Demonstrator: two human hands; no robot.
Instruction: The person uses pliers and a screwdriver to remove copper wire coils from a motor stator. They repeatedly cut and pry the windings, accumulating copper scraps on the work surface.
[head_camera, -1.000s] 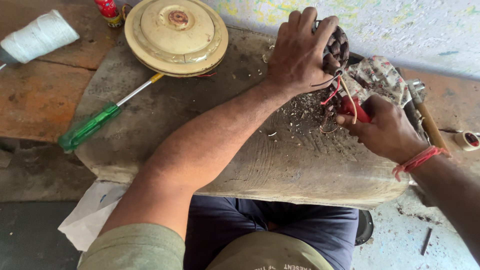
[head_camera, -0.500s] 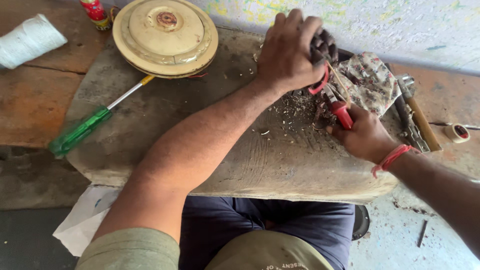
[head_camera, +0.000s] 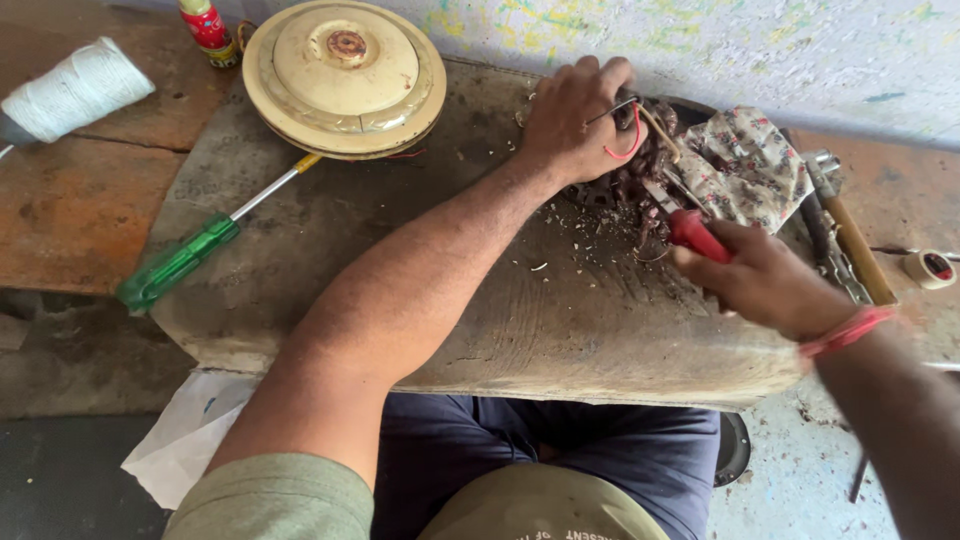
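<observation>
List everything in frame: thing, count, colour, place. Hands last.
motor winding: 1, dark with copper wire and a red lead, far side of the slab under the left hand
red-handled tool: 1, red grip, in the right hand, tip at the winding
stone slab: 1, grey-brown, across the lap, littered with small chips
round metal cover: 1, cream, far left of the slab
screwdriver: 1, green handle, left edge of the slab
thread spool: 1, white, top left
small bottle: 1, red, beside the cover
patterned cloth: 1, floral, right of the winding
tape roll: 1, pale, far right
left hand: on the winding
right hand: red wrist thread, gripping the tool
</observation>
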